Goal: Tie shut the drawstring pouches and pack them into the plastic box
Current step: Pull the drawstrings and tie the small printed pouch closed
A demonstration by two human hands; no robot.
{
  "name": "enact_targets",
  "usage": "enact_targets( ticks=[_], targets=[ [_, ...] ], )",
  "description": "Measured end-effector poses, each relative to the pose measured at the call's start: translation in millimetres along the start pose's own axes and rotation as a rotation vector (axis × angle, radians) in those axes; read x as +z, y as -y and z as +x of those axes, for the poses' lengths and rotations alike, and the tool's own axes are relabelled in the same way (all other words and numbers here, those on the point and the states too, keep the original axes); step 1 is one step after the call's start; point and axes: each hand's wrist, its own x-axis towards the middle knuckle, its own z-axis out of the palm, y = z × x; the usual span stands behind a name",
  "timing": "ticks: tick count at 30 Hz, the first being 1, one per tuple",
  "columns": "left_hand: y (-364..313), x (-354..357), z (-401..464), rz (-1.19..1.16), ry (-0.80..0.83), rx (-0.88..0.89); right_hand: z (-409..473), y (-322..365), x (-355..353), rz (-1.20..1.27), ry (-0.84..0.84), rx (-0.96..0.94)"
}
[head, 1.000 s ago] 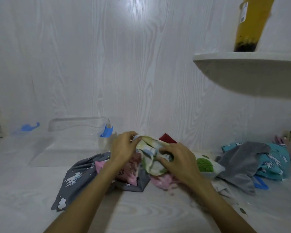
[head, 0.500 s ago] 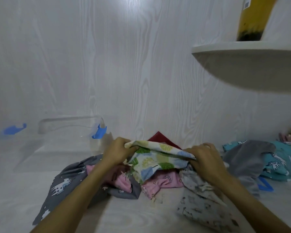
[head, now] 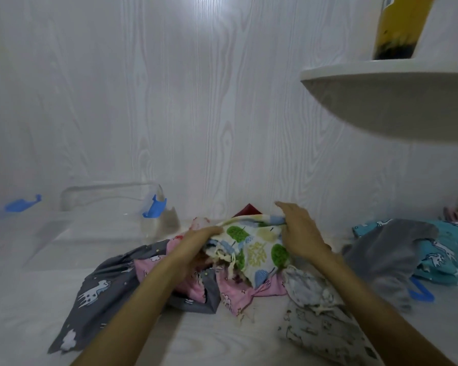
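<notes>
Pouches lying heaped on a worktop [head: 222, 339] against a wall, plastic box [head: 103, 207] to the left.
Both hands are meeting over the middle heap, the left hand [head: 196, 241] left of the right hand [head: 299, 231], holding a tree-print pouch [head: 257, 249] above other pouches. Another heap [head: 407, 249] is sitting toward the right edge, under a shelf [head: 394, 101] carrying a bottle [head: 399, 25].

Two hands: left hand [head: 196, 243], right hand [head: 300, 233]. One clear plastic box [head: 109, 196], with two blue clips (one at each end). Roughly seven fabric pouches lie heaped together; overlaps blur the exact count. One yellow bottle [head: 399, 25].
</notes>
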Motion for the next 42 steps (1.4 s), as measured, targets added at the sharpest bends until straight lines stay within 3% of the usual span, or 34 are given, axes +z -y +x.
enact_targets(
  ticks=[2, 6, 9, 14, 21, 26, 29, 32, 35, 42],
  targets=[
    [2, 7, -9, -0.133, 0.086, 0.032, -37, 22, -1, 0.285, -0.190, 0.012],
    [7, 21, -21, -0.143, 0.217, 0.088, -77, 58, 5, 0.347, 0.068, 0.102],
    [18, 26, -29, -0.104, 0.309, 0.151, -74, 53, 18, 0.309, 0.044, 0.099],
    [46, 26, -29, -0.139, 0.326, 0.290, -81, 41, 32, 0.383, -0.058, 0.068],
    [33, 30, -35, -0.251, 0.361, 0.292, -80, 29, 43, 0.391, -0.170, -0.080],
    [37, 32, -35, -0.023, 0.090, 0.357, -81, 28, 37, 0.433, -0.216, -0.145],
    [39, 20, -31, -0.061, -0.019, 0.296, -81, 29, 25, 0.556, -0.263, -0.103],
    [34, 19, -36, -0.136, 0.034, 0.193, -83, 30, 15, 0.744, -0.235, -0.065],
    [28, 23, -38, -0.097, 0.095, 0.129, -84, 30, 17, 0.726, -0.188, -0.096],
    [29, 23, -39, 0.211, 0.257, 0.373, -78, 18, 15, 0.687, -0.152, -0.096]
  ],
)
